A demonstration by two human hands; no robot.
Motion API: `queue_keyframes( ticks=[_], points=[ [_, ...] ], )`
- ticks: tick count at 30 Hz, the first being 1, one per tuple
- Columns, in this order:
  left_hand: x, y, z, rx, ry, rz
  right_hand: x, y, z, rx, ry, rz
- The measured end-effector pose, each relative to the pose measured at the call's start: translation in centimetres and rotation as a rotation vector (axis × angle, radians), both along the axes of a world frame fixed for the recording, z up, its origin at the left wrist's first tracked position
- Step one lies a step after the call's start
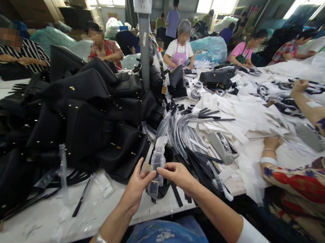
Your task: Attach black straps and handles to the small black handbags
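Note:
A black strap in a clear plastic sleeve (158, 160) stands out from between my hands, over the front edge of the table. My left hand (138, 183) pinches it from the left with the thumb across its lower part. From the right, the thumb and fingertips of my right hand (177, 174) grip the same wrapped strap. Its lower end hangs just below my fingers. Behind my left fingers a small brown piece (145, 167) shows, partly hidden. Black handbags (84, 125) are heaped close by on the left.
Wrapped straps (182, 133) lie in a bundle ahead, near a grey tape dispenser (222, 147). White paper sheets (244, 114) cover the table's right side. A post (145, 45) with a socket box rises midway. A co-worker's arm (283, 173) reaches in from the right.

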State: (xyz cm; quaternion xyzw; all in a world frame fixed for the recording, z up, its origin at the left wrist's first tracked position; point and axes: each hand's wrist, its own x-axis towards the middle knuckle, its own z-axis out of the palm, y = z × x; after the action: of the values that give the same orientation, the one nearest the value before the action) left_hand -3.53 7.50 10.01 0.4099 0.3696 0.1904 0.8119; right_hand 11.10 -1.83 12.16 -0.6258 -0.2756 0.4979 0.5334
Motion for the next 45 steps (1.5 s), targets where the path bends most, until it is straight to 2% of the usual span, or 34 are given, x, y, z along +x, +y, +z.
queue_keyframes(
  ticks=[3,6,8,12,15,19,23,29,33,40,42,45],
  points=[
    [-0.2,0.1,0.0,0.068,-0.014,0.025,0.5,-0.4,-0.4,0.001,0.266,0.026],
    [-0.4,0.2,0.1,0.171,0.001,0.033,0.5,-1.2,-1.4,0.030,0.603,-0.026],
    [-0.5,0.1,0.3,0.221,0.009,0.032,0.0,-1.6,-2.0,0.082,0.660,-0.065],
    [-0.3,-0.3,1.0,0.294,0.002,0.010,-1.7,-1.6,-2.0,0.172,0.497,-0.096],
    [-0.2,-0.7,1.2,0.345,0.007,0.004,-3.0,-1.1,-1.6,0.171,0.332,-0.164],
    [-0.5,-1.3,0.5,0.451,0.045,0.040,-4.4,-0.6,-1.9,0.159,0.155,-0.312],
    [-0.8,-1.8,0.0,0.614,0.153,0.069,-5.2,-0.5,-2.7,0.155,0.019,-0.380],
    [-1.4,-1.9,1.5,0.651,0.151,0.003,-5.3,-0.6,-3.2,0.170,-0.010,-0.400],
    [-1.7,-1.6,2.2,0.716,0.254,-0.010,-5.5,-0.7,-3.0,0.134,0.005,-0.389],
    [-1.5,-2.6,2.1,0.889,0.389,0.119,-6.8,-0.1,-3.1,0.144,-0.006,-0.470],
    [-1.3,-3.3,1.9,0.959,0.443,0.096,-7.1,0.3,-3.0,0.169,-0.012,-0.504],
    [-1.1,-4.0,1.1,1.147,0.486,0.010,-7.2,0.6,-2.5,0.203,0.006,-0.533]
  ],
)
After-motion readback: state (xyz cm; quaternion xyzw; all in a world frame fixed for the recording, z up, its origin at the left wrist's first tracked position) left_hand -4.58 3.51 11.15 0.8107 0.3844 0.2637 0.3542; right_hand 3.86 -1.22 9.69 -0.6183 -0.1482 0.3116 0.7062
